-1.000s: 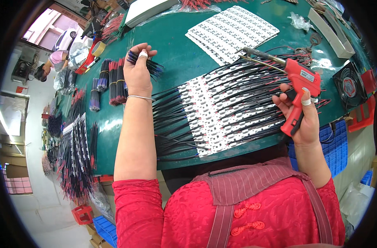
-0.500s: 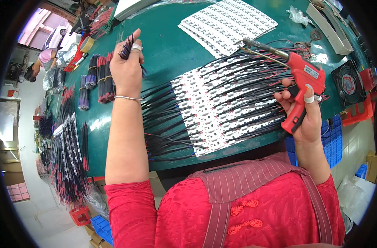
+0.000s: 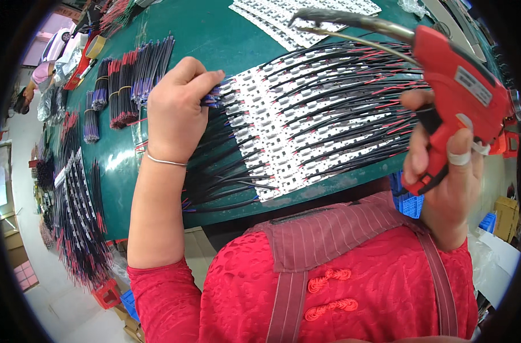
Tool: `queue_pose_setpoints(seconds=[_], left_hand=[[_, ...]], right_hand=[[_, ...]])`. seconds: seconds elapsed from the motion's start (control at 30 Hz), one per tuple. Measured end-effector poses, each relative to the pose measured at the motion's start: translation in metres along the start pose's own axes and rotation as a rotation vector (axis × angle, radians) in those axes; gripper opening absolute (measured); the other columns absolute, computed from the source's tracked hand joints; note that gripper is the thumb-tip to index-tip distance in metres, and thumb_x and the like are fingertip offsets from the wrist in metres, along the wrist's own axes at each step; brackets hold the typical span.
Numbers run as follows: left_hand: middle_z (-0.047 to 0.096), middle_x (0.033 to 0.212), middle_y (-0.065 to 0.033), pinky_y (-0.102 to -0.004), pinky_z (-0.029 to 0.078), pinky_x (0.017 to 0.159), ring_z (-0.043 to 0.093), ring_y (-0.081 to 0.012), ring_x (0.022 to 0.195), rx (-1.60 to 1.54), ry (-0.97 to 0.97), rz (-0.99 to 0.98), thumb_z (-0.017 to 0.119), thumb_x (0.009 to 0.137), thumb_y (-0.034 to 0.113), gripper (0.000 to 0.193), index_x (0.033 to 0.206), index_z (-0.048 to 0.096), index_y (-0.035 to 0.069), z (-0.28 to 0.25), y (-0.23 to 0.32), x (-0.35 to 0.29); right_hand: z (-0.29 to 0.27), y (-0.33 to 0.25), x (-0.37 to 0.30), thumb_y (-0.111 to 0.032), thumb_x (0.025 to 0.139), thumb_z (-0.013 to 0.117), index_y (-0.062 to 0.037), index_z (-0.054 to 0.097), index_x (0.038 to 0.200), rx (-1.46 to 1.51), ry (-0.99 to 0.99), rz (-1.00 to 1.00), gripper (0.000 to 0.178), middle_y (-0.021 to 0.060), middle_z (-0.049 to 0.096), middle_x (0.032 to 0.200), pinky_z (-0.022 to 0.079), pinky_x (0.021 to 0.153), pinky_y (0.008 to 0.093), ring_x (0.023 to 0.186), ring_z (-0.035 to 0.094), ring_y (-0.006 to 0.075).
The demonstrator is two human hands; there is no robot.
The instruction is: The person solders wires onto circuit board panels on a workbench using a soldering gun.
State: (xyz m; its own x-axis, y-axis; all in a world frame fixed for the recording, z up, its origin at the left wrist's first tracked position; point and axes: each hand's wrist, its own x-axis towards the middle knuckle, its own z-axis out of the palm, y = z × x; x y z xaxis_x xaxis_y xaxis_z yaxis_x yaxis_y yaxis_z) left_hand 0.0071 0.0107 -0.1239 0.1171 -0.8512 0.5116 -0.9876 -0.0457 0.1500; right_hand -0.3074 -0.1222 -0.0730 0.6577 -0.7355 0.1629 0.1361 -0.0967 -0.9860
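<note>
My left hand [image 3: 177,111] is closed above the left edge of the white circuit board panel [image 3: 257,134]. Blue-tipped wires [image 3: 216,96] stick out under its fingertips, beside the panel's upper left corner; the rest of them is hidden by the hand. In my right hand [image 3: 452,151] is a red soldering gun [image 3: 466,80], gripped by its handle and raised above the panel's right side. Its dark metal tip and thin feed tube point left. Rows of black wires [image 3: 334,108] lie across the panel, with red ends toward the right.
Tied bundles of dark wires [image 3: 122,94] rest on the green table [image 3: 226,212], left of my hand. More white panels [image 3: 272,26] lie at the far side. Wired strips [image 3: 77,206] hang at the left edge. A blue crate [image 3: 410,204] is below the table's right side.
My left hand has come down and right to the panel's left edge, its wires now pointing toward the panel. The soldering gun has moved up and right, appearing larger. The view has shifted slightly.
</note>
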Motion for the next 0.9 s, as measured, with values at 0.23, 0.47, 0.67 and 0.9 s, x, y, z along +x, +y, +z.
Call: queue_pose_setpoints(seconds=[0.23,0.47,0.67,0.9], left_hand=[[0.060,0.083,-0.0066,-0.0361,0.050,0.064,0.062,-0.0257,0.075,0.013,-0.017,0.086,0.067,0.063,-0.008,0.032,0.091,0.073,0.007,0.006,0.004,-0.003],[0.059,0.081,-0.0070,-0.0365,0.050,0.063,0.061,-0.0257,0.073,0.036,-0.013,0.096,0.067,0.065,-0.006,0.028,0.090,0.073,0.006,0.013,0.002,-0.004],[0.059,0.081,-0.0077,-0.0368,0.051,0.064,0.062,-0.0260,0.073,0.034,-0.039,0.071,0.067,0.069,-0.004,0.024,0.090,0.073,0.006,0.018,0.005,-0.003],[0.059,0.081,-0.0080,-0.0366,0.051,0.065,0.062,-0.0262,0.073,0.038,-0.057,0.065,0.068,0.069,-0.003,0.024,0.090,0.074,0.005,0.018,0.006,-0.003]], right_hand=[[0.036,0.023,0.005,-0.023,0.100,0.059,-0.0014,0.058,0.116,0.116,-0.047,0.205,0.027,0.0107,0.067,0.102,0.045,0.048,0.0197,0.057,0.057,0.0072],[0.052,0.035,0.015,-0.016,0.096,0.065,0.0008,0.060,0.118,0.155,-0.134,0.275,0.029,0.0007,0.063,0.086,0.047,0.053,0.0210,0.063,0.056,0.0044],[0.058,0.038,0.018,-0.012,0.094,0.068,0.0010,0.060,0.118,0.165,-0.122,0.260,0.029,0.0019,0.064,0.088,0.047,0.054,0.0209,0.063,0.055,0.0042],[0.060,0.035,0.019,-0.008,0.091,0.070,0.0017,0.059,0.118,0.118,-0.166,0.280,0.031,0.0035,0.065,0.092,0.050,0.063,0.0224,0.071,0.059,0.0061]])
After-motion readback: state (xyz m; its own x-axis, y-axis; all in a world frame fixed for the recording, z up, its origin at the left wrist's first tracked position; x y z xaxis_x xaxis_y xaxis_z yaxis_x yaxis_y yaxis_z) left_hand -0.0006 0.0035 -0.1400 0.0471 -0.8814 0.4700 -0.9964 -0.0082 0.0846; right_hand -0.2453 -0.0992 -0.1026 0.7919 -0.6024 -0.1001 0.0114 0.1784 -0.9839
